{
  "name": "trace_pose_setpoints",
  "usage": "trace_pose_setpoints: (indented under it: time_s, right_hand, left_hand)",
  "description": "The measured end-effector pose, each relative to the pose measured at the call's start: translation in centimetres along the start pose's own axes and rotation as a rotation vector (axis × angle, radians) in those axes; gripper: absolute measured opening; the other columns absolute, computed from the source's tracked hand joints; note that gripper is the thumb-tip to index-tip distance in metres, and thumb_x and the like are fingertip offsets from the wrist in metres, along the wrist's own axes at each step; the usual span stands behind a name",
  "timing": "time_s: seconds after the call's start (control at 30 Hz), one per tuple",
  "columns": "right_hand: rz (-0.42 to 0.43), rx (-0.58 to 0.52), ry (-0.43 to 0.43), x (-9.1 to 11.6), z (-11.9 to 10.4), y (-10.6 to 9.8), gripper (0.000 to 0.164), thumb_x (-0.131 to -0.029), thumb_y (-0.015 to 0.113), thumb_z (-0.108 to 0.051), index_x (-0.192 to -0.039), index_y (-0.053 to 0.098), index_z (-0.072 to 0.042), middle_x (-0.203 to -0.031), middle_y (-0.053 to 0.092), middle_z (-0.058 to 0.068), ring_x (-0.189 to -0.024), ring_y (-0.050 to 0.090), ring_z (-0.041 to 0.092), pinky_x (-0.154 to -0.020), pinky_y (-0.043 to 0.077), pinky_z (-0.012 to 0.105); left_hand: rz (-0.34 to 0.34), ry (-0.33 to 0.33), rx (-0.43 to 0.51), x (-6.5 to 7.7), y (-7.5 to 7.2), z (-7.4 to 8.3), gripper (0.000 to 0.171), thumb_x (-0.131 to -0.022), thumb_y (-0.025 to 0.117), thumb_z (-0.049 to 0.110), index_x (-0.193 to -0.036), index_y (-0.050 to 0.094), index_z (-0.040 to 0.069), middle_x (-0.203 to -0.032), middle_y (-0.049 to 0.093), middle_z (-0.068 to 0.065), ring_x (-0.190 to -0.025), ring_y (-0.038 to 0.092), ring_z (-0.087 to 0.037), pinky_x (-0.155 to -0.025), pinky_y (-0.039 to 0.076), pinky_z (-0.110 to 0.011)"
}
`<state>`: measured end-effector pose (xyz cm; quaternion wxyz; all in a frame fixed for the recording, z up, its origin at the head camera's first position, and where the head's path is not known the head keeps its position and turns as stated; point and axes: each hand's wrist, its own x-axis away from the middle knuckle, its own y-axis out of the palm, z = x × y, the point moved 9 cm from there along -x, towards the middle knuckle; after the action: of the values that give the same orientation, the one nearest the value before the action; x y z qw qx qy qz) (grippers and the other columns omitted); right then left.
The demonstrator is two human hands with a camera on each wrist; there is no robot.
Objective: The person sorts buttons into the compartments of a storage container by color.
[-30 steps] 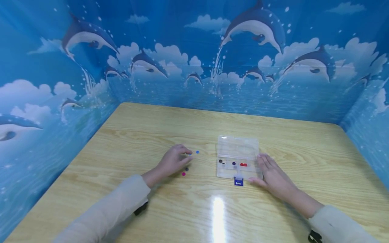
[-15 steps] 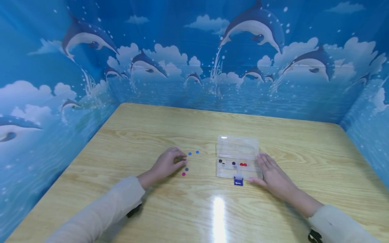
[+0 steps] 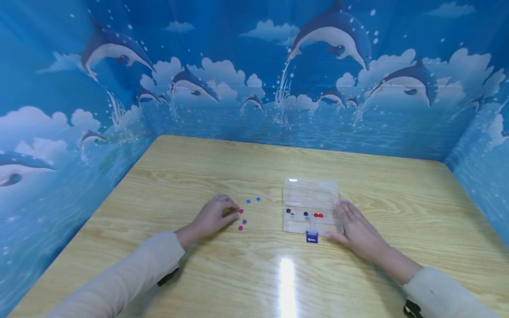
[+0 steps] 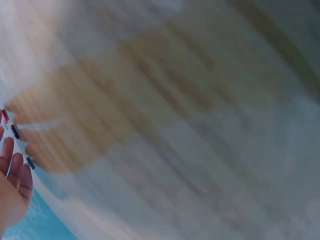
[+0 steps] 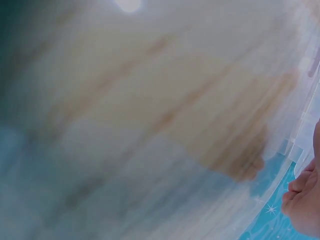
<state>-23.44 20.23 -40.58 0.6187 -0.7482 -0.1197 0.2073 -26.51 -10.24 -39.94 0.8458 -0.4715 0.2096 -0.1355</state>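
Box [image 3: 296, 226] of clear plastic, lying on a pale wood-grain desk [image 3: 191, 168], with its clear lid [image 3: 312, 192] folded back along the far side. Inside the box is a row of small discs: a dark disc [image 3: 288, 211] at the left, a purple disc [image 3: 305, 213] near the middle, and two red discs [image 3: 316, 215] side by side to the right of it. A dark blue tab [image 3: 312, 237] juts from the box's near edge.

At the right of the box, the right hand [image 3: 359, 227] rests against it, fingers straight along that side, thumb pointing to the near edge, the grip spread rather than clasped.

To the left of the box, the left hand [image 3: 214, 217] is low over the desk, fingers bent, thumb and forefinger slightly apart. A magenta disc [image 3: 241, 211] sits right at their tips; whether this grip pinches it, I cannot tell. Also left of the box are two blue discs [image 3: 248, 201], slightly farther back, and, nearer the viewer, a grey disc [image 3: 244, 222] beside a second magenta disc [image 3: 240, 228]. Beyond the box and desk hangs a blue backdrop [image 3: 222, 115] of leaping dolphins.
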Motion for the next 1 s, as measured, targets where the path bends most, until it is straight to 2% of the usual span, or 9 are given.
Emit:
trace_pose_setpoints:
  time_s: [0.53, 0.8, 1.0]
  right_hand:
    - [-0.024, -0.013, 0.011, 0.06, -0.04, 0.07, 0.090, -0.083, 0.059, -0.051, -0.135, 0.030, 0.016, -0.141, 0.031, 0.035, -0.131, 0.028, 0.049, -0.107, 0.026, 0.055]
    - [-0.004, -0.005, -0.006, 0.02, -0.21, -0.05, 0.089, -0.082, 0.061, -0.050, -0.134, 0.032, 0.017, -0.139, 0.033, 0.035, -0.131, 0.030, 0.049, -0.107, 0.028, 0.055]
    - [-0.001, -0.003, -0.006, 0.01, -0.14, 0.04, 0.089, -0.082, 0.061, -0.051, -0.134, 0.032, 0.016, -0.139, 0.033, 0.035, -0.131, 0.030, 0.049, -0.107, 0.028, 0.055]
  left_hand:
    - [-0.006, 0.055, -0.024, 0.03, -0.21, 0.50, 0.012, -0.077, 0.072, 0.015, -0.087, 0.070, 0.009, -0.086, 0.065, -0.002, -0.085, 0.056, -0.017, -0.080, 0.049, -0.033]
    - [-0.037, -0.007, 0.014, -0.21, 0.00, 0.05, 0.011, -0.077, 0.072, 0.013, -0.086, 0.070, 0.009, -0.086, 0.065, -0.001, -0.086, 0.056, -0.017, -0.081, 0.048, -0.034]
    - [-0.047, -0.027, 0.015, -0.27, 0.07, -0.09, 0.009, -0.076, 0.073, 0.014, -0.084, 0.069, 0.009, -0.085, 0.064, -0.001, -0.086, 0.055, -0.017, -0.081, 0.048, -0.035]
